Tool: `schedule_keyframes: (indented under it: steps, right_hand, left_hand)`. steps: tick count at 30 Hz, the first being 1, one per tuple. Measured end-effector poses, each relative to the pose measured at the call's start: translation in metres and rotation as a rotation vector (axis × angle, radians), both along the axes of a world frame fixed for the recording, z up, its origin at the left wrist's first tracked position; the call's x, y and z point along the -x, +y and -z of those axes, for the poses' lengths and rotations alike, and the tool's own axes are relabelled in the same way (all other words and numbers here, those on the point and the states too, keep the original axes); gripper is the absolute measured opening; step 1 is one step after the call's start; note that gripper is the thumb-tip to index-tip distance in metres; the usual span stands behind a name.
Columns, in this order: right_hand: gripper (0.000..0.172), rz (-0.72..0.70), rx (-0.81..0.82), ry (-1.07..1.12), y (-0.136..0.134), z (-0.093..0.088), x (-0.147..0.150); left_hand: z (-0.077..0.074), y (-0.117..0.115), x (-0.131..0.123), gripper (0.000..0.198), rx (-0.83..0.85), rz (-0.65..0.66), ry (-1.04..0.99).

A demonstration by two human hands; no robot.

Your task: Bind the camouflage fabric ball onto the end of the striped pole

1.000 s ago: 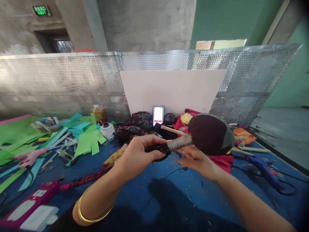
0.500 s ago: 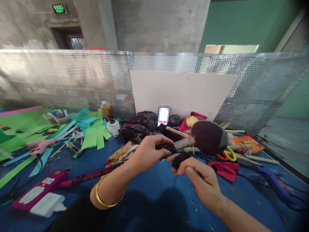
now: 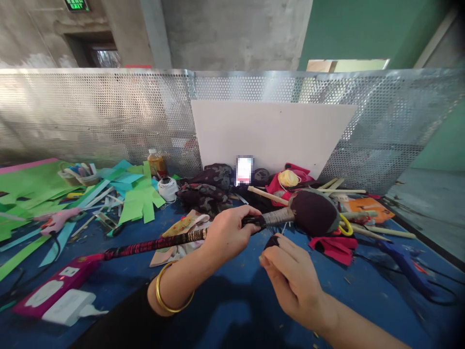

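Note:
My left hand [image 3: 227,231] is closed around a long stick [image 3: 152,245] wrapped in dark red patterned cloth. The stick ends in a padded dark maroon and grey fabric head [image 3: 315,212] with a taped neck, which lies over the blue table [image 3: 225,310]. Just below the neck, my right hand [image 3: 292,281] pinches a small dark piece of fabric [image 3: 271,241] between its fingers. A gold bangle [image 3: 169,295] is on my left wrist.
Green and blue paper strips [image 3: 136,201] and a pink glue gun [image 3: 54,220] lie at the left. A magenta power strip [image 3: 51,291] sits near the front left. Cloth scraps, wooden sticks [image 3: 265,195], yellow-handled scissors [image 3: 345,225] and a blue glue gun [image 3: 403,259] lie at the right. A perforated metal screen [image 3: 90,111] with a white board [image 3: 269,133] stands behind.
My right hand has closed on the dark fabric piece and dropped lower, below the stick's neck. The padded head has come down toward the table.

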State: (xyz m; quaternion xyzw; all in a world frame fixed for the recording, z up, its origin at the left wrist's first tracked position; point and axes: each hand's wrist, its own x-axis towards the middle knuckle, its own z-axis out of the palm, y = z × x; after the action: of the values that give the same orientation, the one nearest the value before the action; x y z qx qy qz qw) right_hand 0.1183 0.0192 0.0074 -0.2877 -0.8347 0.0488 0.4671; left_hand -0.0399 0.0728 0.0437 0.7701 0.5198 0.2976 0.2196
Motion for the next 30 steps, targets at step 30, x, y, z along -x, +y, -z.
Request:
schedule_keyframes:
  steps: [30]
  right_hand:
    - [0.027, 0.249, 0.712, 0.343, 0.032, -0.037, -0.035]
  left_hand:
    - [0.008, -0.019, -0.015, 0.021, -0.322, 0.251, 0.55]
